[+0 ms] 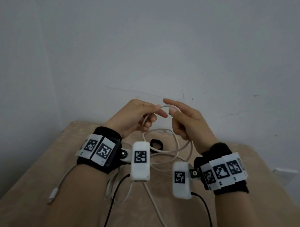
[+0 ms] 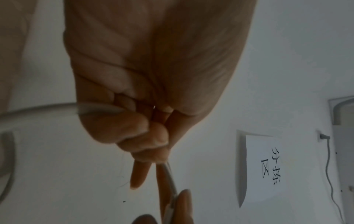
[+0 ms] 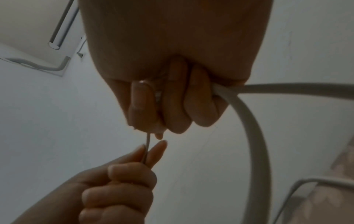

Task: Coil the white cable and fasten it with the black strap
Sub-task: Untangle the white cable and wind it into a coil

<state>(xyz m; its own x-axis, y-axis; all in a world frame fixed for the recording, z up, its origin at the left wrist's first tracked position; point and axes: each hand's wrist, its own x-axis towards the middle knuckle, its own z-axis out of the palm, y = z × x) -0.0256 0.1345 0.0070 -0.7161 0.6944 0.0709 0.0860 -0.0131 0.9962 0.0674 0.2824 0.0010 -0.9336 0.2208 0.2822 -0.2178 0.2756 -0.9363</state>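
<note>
Cable slack lies nearest: one end of the white cable (image 1: pixel 157 214) with its plug (image 1: pixel 53 195) rests on the beige bench (image 1: pixel 21 197) at the near left, and a long run trails across the near bench to the right edge, partly covered by the forearms. Two thin black wires (image 1: pixel 112 201) from the wrist cameras cross it. Further in, loose loops sit tangled under the wrists — how many turns cannot be made out. Just beyond them the black strap (image 1: pixel 156 145) lies on the bench, half hidden behind the left wrist camera. Above, both hands are raised and close together. The left hand (image 1: pixel 137 117) has its fingers curled round the cable, thumb and forefinger pinching it. The right hand (image 1: pixel 188 123) pinches the same short arc at thumb and forefinger, lower fingers curled round two strands that hang from it. Behind is a plain grey wall (image 1: pixel 156 36).
</note>
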